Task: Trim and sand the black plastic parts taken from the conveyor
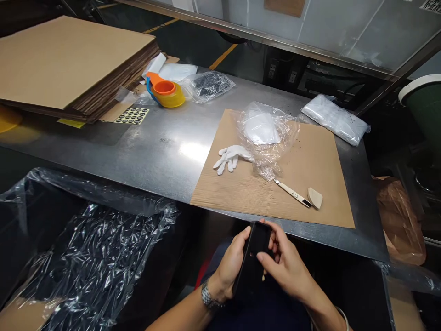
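Note:
Both my hands hold a flat black phone-like object (253, 259) just below the front edge of the steel table (165, 142). My left hand (230, 266) wraps round its left side, a metal watch on the wrist. My right hand (285, 264) is closed on its right side, with the thumb pressing on its face. On the cardboard sheet (310, 165) ahead lie a white glove (231, 157), a crumpled clear plastic bag (267, 135), a thin knife-like tool (292, 193) and a small beige wedge (314, 197).
A stack of flat cardboard (69, 59) fills the far left. Next to it sit an orange and yellow tape dispenser (167, 92), a sticker sheet (132, 116) and bagged items (208, 85). A white bag pack (336, 119) lies far right. A plastic-lined box (86, 253) stands at my left.

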Tool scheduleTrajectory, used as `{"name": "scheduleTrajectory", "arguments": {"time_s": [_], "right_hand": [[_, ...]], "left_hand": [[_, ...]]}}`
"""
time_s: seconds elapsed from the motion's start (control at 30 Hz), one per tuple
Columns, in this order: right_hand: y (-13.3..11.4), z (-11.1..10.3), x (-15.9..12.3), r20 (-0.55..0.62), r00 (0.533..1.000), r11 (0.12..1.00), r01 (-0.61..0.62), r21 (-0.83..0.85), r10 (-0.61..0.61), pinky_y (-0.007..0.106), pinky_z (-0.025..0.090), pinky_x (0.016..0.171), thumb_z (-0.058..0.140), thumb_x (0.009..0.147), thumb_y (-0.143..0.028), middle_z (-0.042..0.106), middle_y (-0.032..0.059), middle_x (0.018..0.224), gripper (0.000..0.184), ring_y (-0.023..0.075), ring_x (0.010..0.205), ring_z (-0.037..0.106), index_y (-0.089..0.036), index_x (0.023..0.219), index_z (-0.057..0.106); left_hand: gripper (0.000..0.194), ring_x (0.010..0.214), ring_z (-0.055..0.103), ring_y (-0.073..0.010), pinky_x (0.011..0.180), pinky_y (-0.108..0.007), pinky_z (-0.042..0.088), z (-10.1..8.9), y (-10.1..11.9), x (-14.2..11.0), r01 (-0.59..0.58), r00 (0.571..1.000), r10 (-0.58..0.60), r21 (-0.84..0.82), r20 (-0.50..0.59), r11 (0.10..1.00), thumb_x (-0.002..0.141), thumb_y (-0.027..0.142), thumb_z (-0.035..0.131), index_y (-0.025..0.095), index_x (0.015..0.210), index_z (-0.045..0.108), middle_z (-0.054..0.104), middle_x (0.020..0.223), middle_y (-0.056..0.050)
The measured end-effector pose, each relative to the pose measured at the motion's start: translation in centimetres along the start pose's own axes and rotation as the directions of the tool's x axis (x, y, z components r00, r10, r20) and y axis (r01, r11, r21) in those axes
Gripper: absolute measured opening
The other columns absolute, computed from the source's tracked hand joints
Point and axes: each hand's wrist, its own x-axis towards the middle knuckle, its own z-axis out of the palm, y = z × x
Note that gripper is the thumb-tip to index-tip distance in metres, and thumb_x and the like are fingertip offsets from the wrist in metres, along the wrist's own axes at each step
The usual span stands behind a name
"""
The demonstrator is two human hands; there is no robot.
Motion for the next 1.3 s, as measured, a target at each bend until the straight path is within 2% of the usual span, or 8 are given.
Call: {"name": "scheduleTrajectory", "arguments": {"time_s": [0.2, 0.33, 0.47, 0.6, 0.7, 0.83, 1.03, 1.3], "right_hand": [[-0.6, 0.8, -1.6, 0.126, 0.990, 0.991, 0.078, -0.108, -0.064, 0.036, 0.040, 0.093, 0.063, 0.067, -0.018, 0.042, 0.0069, 0.113, 0.099, 0.0203, 0.104, 0.044, -0.027, 0.143, 0.001], [0.3, 0.6, 0.6, -0.093, 0.996, 0.995, 0.003, -0.095, -0.012, 0.028, 0.047, 0.067, 0.053, 0.075, -0.021, 0.050, 0.0000, 0.079, 0.074, 0.0142, 0.070, 0.052, -0.018, 0.140, 0.019], [0.9, -1.2, 4.5, -0.149, 0.989, 0.990, -0.043, -0.136, 0.023, 0.021, 0.035, 0.043, 0.044, 0.085, -0.032, 0.042, -0.0066, 0.047, 0.028, 0.0090, 0.041, 0.042, -0.014, 0.100, 0.060], [0.5, -4.5, 9.1, -0.156, 0.983, 0.979, 0.062, -0.195, -0.093, 0.020, 0.037, 0.043, 0.036, 0.090, -0.042, 0.046, -0.0046, 0.041, 0.040, 0.0094, 0.039, 0.046, -0.015, 0.077, 0.062], [-0.2, -7.2, 14.0, -0.296, 0.935, 0.950, 0.105, -0.293, -0.194, 0.023, 0.043, 0.052, 0.028, 0.093, -0.038, 0.055, -0.0009, 0.055, 0.040, 0.0119, 0.051, 0.054, -0.013, 0.093, 0.059], [-1.6, -9.7, 22.4, -0.311, 0.895, 0.877, 0.156, -0.454, -0.320, 0.031, 0.047, 0.077, 0.043, 0.091, -0.032, 0.062, 0.0051, 0.095, 0.024, 0.0151, 0.085, 0.059, -0.016, 0.102, 0.057], [-2.5, -10.1, 31.8, -0.176, 0.929, 0.762, 0.148, -0.630, -0.326, 0.038, 0.048, 0.080, 0.051, 0.088, -0.032, 0.057, 0.0063, 0.110, 0.026, 0.0172, 0.093, 0.057, -0.017, 0.108, 0.055], [-1.6, -10.5, 34.4, -0.090, 0.952, 0.736, 0.163, -0.656, -0.291, 0.038, 0.049, 0.079, 0.051, 0.088, -0.031, 0.056, 0.0066, 0.111, 0.028, 0.0176, 0.093, 0.058, -0.016, 0.111, 0.053]], "left_hand": [[0.057, 0.039, 0.055, -0.0121, 0.036, -0.019, 0.041, 0.1, 0.8, 0.3, 0.060, 0.996, -0.067, -0.104, -0.065, 0.993, 0.087, 0.052, 0.026, 0.008, 0.099, 0.060, 0.063, 0.059, -0.006], [0.050, 0.036, 0.053, -0.0123, 0.037, -0.021, 0.042, 0.1, 0.8, 0.9, -0.077, 0.996, 0.079, 0.036, -0.031, 0.996, 0.086, 0.051, 0.033, 0.011, 0.101, 0.058, 0.063, 0.054, -0.004], [0.057, 0.034, 0.053, -0.0143, 0.034, -0.019, 0.037, 0.4, 1.1, 2.0, -0.046, 0.995, 0.061, 0.199, -0.073, 0.979, 0.083, 0.059, 0.034, 0.009, 0.098, 0.055, 0.058, 0.041, -0.003], [0.054, 0.042, 0.057, -0.0150, 0.041, -0.021, 0.041, 0.6, 3.1, 4.2, -0.206, 0.975, 0.221, 0.297, -0.017, 0.932, 0.077, 0.059, 0.048, 0.011, 0.102, 0.054, 0.061, 0.049, -0.002], [0.048, 0.080, 0.065, -0.0210, 0.070, -0.029, 0.050, 0.9, 5.0, 6.3, -0.445, 0.867, 0.498, 0.421, -0.019, 0.791, 0.078, 0.051, 0.053, 0.014, 0.108, 0.055, 0.069, 0.081, -0.007], [0.046, 0.123, 0.041, -0.0231, 0.104, -0.035, 0.029, 0.8, 6.2, 9.3, -0.561, 0.646, 0.761, 0.644, -0.053, 0.521, 0.084, 0.043, 0.046, 0.014, 0.119, 0.051, 0.054, 0.125, -0.013], [0.046, 0.122, 0.041, -0.0280, 0.104, -0.047, 0.029, -0.9, 5.9, 12.8, -0.399, 0.498, 0.867, 0.886, -0.007, 0.236, 0.085, 0.035, 0.039, 0.014, 0.125, 0.049, 0.051, 0.126, -0.016], [0.046, 0.109, 0.048, -0.0291, 0.094, -0.048, 0.038, -2.0, 6.3, 13.1, -0.328, 0.344, 0.937, 0.943, 0.057, 0.063, 0.084, 0.031, 0.041, 0.013, 0.125, 0.049, 0.054, 0.115, -0.016]]}}
